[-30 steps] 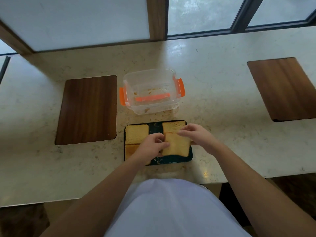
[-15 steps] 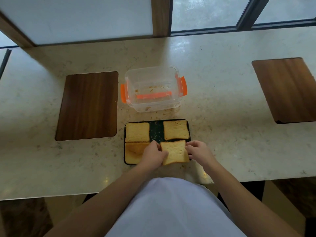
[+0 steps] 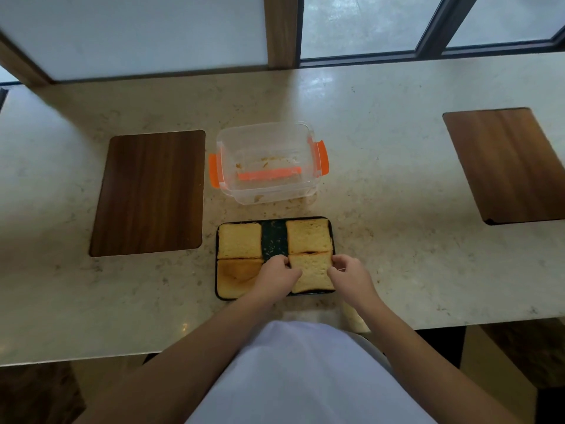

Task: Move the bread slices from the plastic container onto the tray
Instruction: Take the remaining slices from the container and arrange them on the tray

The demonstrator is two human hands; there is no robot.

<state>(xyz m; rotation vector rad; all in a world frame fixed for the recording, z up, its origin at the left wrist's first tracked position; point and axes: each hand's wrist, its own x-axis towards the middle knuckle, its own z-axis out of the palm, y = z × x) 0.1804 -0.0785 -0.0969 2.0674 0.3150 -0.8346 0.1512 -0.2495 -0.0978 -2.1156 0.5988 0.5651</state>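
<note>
A: Item one, carrier?
B: Pale stone worktop (image 3: 397, 185), running under a window. Its near edge is by the person's body.

A: Item two, tray?
B: Dark tray (image 3: 274, 240), rectangular, near the middle of the worktop's near edge. A bare strip of it shows between the two far slices.

A: Bread on it?
B: Four slices. Far-left slice (image 3: 239, 240) lies flat in the tray's far-left corner. Far-right slice (image 3: 308, 235) lies flat in the far-right corner. Near-left slice (image 3: 235, 275), with a browner patch, sits in the near-left corner, touching the slice behind it. Near-right slice (image 3: 312, 272) fills the near-right corner, its far edge meeting the far-right slice.

A: Hands?
B: Left hand (image 3: 276, 278) is at the left edge of the near-right slice, fingers curled and pinching that edge. Right hand (image 3: 348, 276) is at the slice's right edge, fingertips pressed together on it. The slice looks to be down on the tray; whether it rests fully, I cannot tell.

A: Container?
B: Clear plastic container (image 3: 266, 163) with orange clips, open, just beyond the tray's far edge. No slices inside, only crumbs and an orange strip seen through the bottom.

A: Other stock?
B: Left wooden board (image 3: 149, 191), just beside the container and tray towards the worktop's left end. Right wooden board (image 3: 507, 163), well apart, at the right end.
</note>
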